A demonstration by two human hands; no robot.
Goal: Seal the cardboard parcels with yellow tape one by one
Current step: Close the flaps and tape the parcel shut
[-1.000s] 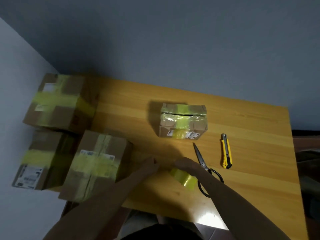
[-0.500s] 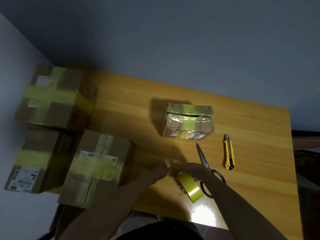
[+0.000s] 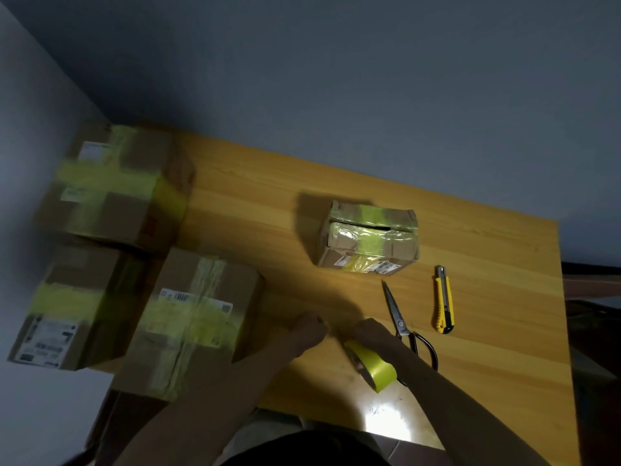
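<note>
left-hand parcels (image 3: 196,317) smeared by motion blur, their label print unreadable, scissors (image 3: 396,314) handles partly hidden behind the right forearm (image 3: 437,385), tape roll (image 3: 378,371) half covered by the right hand (image 3: 373,332), whether the left hand (image 3: 309,327) pinches anything unclear

light: dim | glare: bright patch at table (image 3: 497,348) near edge | blur: left parcels (image 3: 111,183) smeared | shadows: soft

Four parcels (image 3: 114,183) (image 3: 70,307) (image 3: 198,317) (image 3: 369,240), one tape roll (image 3: 376,368), one scissors (image 3: 398,317), one knife (image 3: 444,301)

Right hand (image 3: 373,334) grips tape roll (image 3: 378,369) beside scissors (image 3: 398,317)
</note>
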